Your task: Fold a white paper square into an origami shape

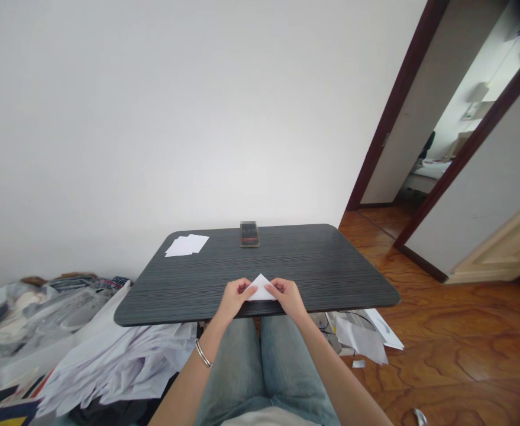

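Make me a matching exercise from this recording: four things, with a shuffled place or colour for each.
1. triangular paper
2. loose sheets
3. bracelet
4. jeans

A. around the left forearm
B. faded blue
C. between left hand and right hand
D. far left of the table

Pairs: 1-C; 2-D; 3-A; 4-B

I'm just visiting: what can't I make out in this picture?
All in the head view:
Underside of the white paper: hidden, facing the table.
Some fingertips of the left hand and right hand: hidden by the paper or the hands themselves.
Front of the dark object at the back: blurred into blocks.
Bagged pile: cut off by the left edge.
Things in the far room: too small.
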### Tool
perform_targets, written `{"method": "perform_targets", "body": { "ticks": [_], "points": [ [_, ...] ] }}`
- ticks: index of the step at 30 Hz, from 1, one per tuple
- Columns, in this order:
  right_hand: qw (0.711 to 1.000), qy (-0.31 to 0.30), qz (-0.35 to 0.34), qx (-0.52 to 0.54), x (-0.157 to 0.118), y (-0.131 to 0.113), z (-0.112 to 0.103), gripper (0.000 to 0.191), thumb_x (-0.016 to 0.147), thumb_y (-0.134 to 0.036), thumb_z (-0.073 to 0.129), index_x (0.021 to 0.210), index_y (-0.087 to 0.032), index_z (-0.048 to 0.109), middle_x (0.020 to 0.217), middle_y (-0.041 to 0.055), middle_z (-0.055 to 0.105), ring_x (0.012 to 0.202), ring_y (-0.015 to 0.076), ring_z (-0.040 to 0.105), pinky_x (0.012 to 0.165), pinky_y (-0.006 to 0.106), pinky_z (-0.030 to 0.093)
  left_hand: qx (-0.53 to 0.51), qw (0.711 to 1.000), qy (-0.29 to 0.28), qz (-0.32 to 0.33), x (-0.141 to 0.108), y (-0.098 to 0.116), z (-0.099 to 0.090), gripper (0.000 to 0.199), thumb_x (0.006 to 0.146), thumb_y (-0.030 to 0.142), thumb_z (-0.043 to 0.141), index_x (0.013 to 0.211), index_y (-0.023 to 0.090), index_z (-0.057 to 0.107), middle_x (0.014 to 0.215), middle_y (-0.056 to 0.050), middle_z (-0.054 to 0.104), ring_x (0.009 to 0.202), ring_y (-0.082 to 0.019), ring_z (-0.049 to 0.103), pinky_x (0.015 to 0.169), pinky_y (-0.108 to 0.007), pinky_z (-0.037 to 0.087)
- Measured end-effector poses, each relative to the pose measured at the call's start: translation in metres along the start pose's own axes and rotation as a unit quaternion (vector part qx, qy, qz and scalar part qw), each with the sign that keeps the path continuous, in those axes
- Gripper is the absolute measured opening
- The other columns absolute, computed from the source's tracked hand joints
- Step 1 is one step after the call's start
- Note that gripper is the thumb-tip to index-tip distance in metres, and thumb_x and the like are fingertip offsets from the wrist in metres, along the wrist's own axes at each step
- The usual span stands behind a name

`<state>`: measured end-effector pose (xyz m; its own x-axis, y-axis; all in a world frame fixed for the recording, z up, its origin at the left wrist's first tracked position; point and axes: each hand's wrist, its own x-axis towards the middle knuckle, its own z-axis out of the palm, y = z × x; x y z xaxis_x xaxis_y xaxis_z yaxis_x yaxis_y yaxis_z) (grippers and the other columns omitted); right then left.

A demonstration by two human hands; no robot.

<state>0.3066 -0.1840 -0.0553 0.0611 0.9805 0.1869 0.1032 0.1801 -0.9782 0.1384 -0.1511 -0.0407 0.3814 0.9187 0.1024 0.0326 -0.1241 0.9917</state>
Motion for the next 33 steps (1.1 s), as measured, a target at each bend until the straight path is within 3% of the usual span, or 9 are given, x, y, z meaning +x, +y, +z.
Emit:
{"method": "perform_targets", "body": {
  "ticks": [9, 12, 18, 24, 33],
  "points": [
    [1.0, 0.01, 0.002, 0.0, 0.0, -0.002, -0.001, 0.032, 0.069, -0.046, 0.062, 0.061, -0.015, 0.061, 0.053, -0.0013, 0.058, 0.047, 0.0111, 0.047, 0.045, 0.021, 0.032, -0.033, 0.998, -0.043, -0.027, 0.002, 0.013, 0.001, 0.03, 0.064, 0.039, 0.069, 0.075, 0.012, 0.063, 0.067, -0.001, 0.064, 0.058, -0.011, 0.053, 0.055, -0.02, 0.036],
    [1.0, 0.007, 0.006, 0.007, -0.003, -0.008, 0.0, 0.033, 0.069, -0.046, 0.062, 0.06, -0.015, 0.06, 0.052, -0.0015, 0.056, 0.046, 0.0106, 0.046, 0.044, 0.021, 0.03, -0.022, 0.999, -0.021, -0.034, -0.001, 0.022, 0.002, 0.03, 0.064, 0.041, 0.069, 0.072, 0.012, 0.063, 0.063, -0.001, 0.063, 0.055, -0.011, 0.052, 0.051, -0.02, 0.034],
    [1.0, -0.003, -0.006, 0.016, -0.015, -0.032, -0.003, 0.03, 0.07, -0.044, 0.062, 0.061, -0.016, 0.059, 0.052, -0.0015, 0.055, 0.047, 0.0106, 0.045, 0.045, 0.022, 0.03, -0.027, 0.999, 0.007, -0.034, -0.018, 0.049, 0.009, 0.032, 0.064, 0.042, 0.069, 0.062, 0.013, 0.058, 0.053, 0.002, 0.054, 0.048, -0.008, 0.043, 0.045, -0.019, 0.028],
    [0.999, -0.013, -0.017, 0.029, -0.032, -0.066, -0.007, 0.03, 0.071, -0.043, 0.062, 0.059, -0.016, 0.057, 0.05, -0.0026, 0.051, 0.047, 0.0102, 0.042, 0.046, 0.022, 0.029, -0.028, 0.999, -0.008, -0.034, -0.036, 0.079, 0.015, 0.031, 0.066, 0.042, 0.066, 0.06, 0.014, 0.054, 0.051, 0.003, 0.051, 0.045, -0.007, 0.041, 0.043, -0.019, 0.028],
    [0.998, -0.004, -0.015, 0.054, -0.04, -0.088, -0.006, 0.03, 0.072, -0.044, 0.061, 0.061, -0.017, 0.053, 0.052, -0.0027, 0.05, 0.046, 0.0094, 0.04, 0.045, 0.022, 0.028, -0.012, 1.0, -0.013, -0.012, -0.045, 0.094, 0.016, 0.029, 0.068, 0.041, 0.065, 0.06, 0.014, 0.054, 0.054, 0.001, 0.052, 0.048, -0.009, 0.043, 0.044, -0.019, 0.031]
  ]
}}
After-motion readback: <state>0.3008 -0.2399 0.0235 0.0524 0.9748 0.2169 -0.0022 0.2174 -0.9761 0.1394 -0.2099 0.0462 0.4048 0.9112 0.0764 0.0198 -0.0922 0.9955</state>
